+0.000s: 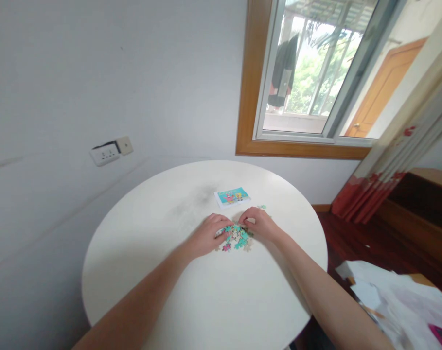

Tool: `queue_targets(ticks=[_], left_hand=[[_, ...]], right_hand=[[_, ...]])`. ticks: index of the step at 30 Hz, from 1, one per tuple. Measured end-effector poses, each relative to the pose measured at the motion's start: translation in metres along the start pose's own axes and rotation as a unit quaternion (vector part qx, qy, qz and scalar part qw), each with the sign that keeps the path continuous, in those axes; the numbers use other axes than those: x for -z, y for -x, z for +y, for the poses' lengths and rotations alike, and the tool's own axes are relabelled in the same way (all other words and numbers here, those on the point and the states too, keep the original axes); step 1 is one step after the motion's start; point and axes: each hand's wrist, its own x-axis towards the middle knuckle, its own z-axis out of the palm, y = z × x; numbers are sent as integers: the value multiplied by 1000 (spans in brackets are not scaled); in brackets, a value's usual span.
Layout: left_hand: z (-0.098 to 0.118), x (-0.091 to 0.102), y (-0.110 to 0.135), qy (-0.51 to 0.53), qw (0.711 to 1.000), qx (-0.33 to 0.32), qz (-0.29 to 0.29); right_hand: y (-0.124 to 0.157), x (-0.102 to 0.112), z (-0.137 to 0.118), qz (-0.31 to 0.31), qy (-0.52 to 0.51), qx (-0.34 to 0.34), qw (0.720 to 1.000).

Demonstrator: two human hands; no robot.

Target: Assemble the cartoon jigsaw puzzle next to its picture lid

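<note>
A small heap of jigsaw puzzle pieces [238, 236] lies on the white round table [221, 301], in teal, cream and pink. At the heap's left edge rests my left hand [206, 236], its thumb and fingers apart and touching the pieces. From the right side my right hand [260, 223] reaches in, with thumb and fingertips bent together at the heap's upper edge. Whatever those fingertips hold is hidden. Just beyond both hands lies a picture card [232, 197] with cartoon figures on a teal ground. A few loose pieces [262, 207] sit behind my right hand.
The table's far edge stands near a white wall [162, 87] with a power socket [106, 153]. A wood-framed window [244, 97] is at the upper right, beside a red and cream curtain [374, 180]. White papers or bags [392, 296] are piled at the lower right.
</note>
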Motion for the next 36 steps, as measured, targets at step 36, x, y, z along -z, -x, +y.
queue_targets(ticks=[36], left_hand=[[-13,26,5,1,1000,20,-19]], right_hand=[[4,1,6,-46,76,-28,996]])
